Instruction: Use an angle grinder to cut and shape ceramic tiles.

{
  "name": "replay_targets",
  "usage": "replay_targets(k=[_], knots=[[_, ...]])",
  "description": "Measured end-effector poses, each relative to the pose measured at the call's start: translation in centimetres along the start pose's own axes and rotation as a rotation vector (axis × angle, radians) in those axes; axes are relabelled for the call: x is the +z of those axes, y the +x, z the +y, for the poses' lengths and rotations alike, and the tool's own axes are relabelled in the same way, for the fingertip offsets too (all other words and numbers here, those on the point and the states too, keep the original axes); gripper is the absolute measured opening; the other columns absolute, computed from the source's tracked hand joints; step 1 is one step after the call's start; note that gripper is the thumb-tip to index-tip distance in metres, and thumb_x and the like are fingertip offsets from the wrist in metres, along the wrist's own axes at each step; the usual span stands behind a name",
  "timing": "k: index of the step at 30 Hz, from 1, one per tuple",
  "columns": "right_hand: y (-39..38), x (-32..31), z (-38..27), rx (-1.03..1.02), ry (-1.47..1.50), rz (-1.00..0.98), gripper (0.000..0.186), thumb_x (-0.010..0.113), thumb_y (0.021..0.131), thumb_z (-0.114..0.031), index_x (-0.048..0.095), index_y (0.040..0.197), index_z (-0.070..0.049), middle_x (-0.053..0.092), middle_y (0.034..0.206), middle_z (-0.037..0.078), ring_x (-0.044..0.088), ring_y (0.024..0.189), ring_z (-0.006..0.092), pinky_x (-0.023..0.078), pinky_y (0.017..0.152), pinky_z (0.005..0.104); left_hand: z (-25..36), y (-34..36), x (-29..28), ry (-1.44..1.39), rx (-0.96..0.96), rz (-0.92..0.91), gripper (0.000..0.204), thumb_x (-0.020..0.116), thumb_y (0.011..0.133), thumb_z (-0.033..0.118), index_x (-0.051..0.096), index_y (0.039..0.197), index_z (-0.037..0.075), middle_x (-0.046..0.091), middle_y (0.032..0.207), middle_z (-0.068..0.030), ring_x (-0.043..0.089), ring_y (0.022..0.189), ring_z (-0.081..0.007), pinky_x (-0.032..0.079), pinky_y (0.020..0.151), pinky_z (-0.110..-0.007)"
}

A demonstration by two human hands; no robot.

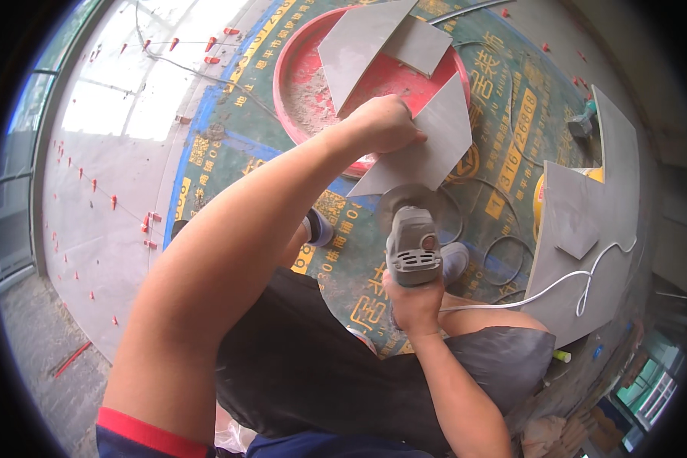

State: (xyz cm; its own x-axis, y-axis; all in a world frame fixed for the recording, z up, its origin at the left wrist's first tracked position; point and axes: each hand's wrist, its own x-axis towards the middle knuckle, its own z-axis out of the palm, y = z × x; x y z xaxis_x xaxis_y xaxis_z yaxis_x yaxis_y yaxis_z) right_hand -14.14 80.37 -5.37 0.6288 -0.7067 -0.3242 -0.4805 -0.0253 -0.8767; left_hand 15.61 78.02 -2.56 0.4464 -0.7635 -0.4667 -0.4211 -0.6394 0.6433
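My left hand (388,126) is closed on the upper left edge of a grey, angular piece of floor tile (435,141). The tile rests over the near right side of a round red tub (288,99). Wrapped around the body of a dusty angle grinder (415,243) is my right hand (416,301). The grinder's disc (403,200) is at the tile's lower edge; whether it touches, I cannot tell. Two other grey tile offcuts, a long one (359,49) and a smaller one (420,47), lie across the tub's far side.
Printed green protective sheeting (343,282) covers the floor here. At right lie a large cut tile (614,206), a smaller offcut (571,210) and a white cable (542,294). Red levelling clips (145,223) stick up from the laid tiles at left. A green-handled tool (584,122) lies far right.
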Motion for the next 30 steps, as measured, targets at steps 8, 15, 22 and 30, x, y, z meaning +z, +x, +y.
replay_targets(k=[8,15,22,30], knots=[[-0.9,2.1,-1.1,-0.076,-0.168,-0.124,0.06,0.082,0.07,-0.006,0.053,0.123,-0.005,0.069,0.108,0.012,0.071,0.098,0.0247,0.055,0.087,0.0373,-0.1,0.0,0.2,-0.011,-0.024,0.012,0.037,0.074,0.092,0.035,0.076,0.112,0.003,0.074,0.096,-0.018,0.073,0.085,-0.0301,0.059,0.075,-0.041],[0.6,-0.6,0.1,-0.046,-0.122,-0.029,0.058,0.083,0.07,-0.015,0.055,0.12,-0.006,0.07,0.103,0.015,0.071,0.095,0.0346,0.055,0.082,0.0431,0.3,-0.4,-0.3,-0.15,-0.075,-0.037,0.034,0.071,0.096,0.031,0.074,0.109,0.0,0.072,0.09,-0.0161,0.071,0.078,-0.0262,0.059,0.064,-0.04],[2.1,-5.2,0.5,-0.011,0.111,0.11,0.066,0.079,0.077,-0.007,0.051,0.136,0.003,0.067,0.122,0.013,0.066,0.11,0.02,0.05,0.098,0.0346,-1.0,0.3,-0.7,-0.018,0.041,-0.028,0.029,0.065,0.099,0.026,0.074,0.112,0.003,0.072,0.096,-0.0159,0.07,0.089,-0.0273,0.057,0.082,-0.042],[0.6,-5.5,1.1,-0.011,0.03,0.196,0.05,0.079,0.077,-0.008,0.06,0.122,0.001,0.07,0.114,0.011,0.068,0.102,0.0234,0.052,0.094,0.0371,-0.1,-0.8,2.3,0.131,0.115,0.227,0.028,0.055,0.1,0.029,0.075,0.106,0.01,0.073,0.101,-0.0201,0.069,0.098,-0.0403,0.053,0.088,-0.049]])
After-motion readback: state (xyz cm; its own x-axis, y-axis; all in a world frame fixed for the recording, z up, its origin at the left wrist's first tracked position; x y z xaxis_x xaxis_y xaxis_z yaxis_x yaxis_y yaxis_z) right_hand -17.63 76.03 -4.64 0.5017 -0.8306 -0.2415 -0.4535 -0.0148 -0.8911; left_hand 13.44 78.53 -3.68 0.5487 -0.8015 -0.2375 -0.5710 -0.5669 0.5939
